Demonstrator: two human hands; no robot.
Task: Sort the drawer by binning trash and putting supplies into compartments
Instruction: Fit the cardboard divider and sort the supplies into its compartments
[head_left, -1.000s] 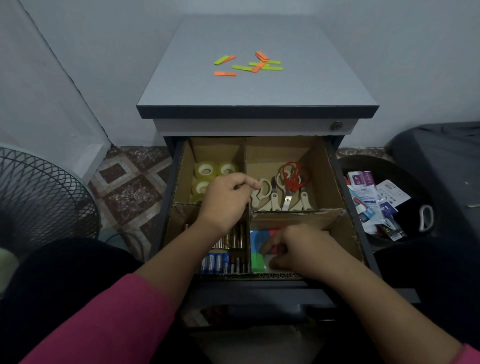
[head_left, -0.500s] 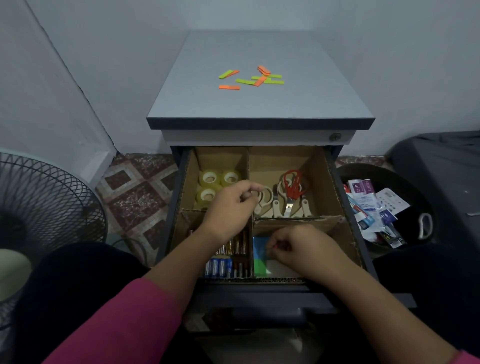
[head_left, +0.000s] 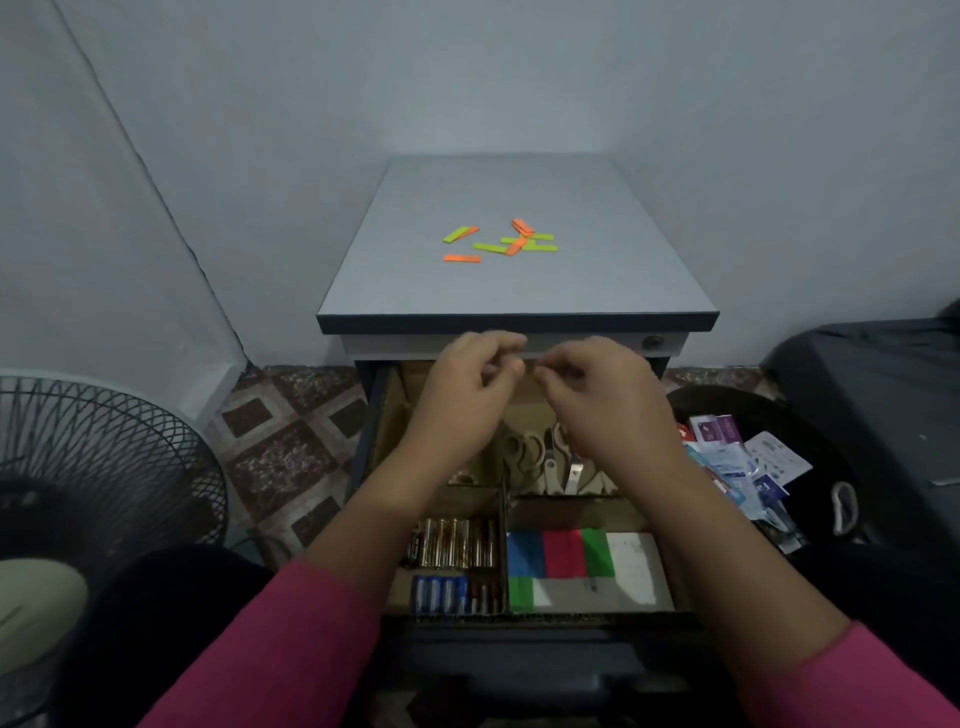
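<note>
Left hand (head_left: 470, 387) and right hand (head_left: 592, 389), fingers curled, pinching something too small to identify (maybe nothing), hover over the drawer (head_left: 644, 561), risking dropping it into the scissors (head_left: 540, 457) compartment.

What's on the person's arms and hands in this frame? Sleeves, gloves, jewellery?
Both hands are bare: the left hand and right hand show no gloves, rings or watch. Each arm wears a pink-magenta sleeve, pushed up so the forearms are uncovered: the left sleeve ends near the elbow, and the right sleeve shows at the lower right corner. No markings or logos are visible on either sleeve.
</note>
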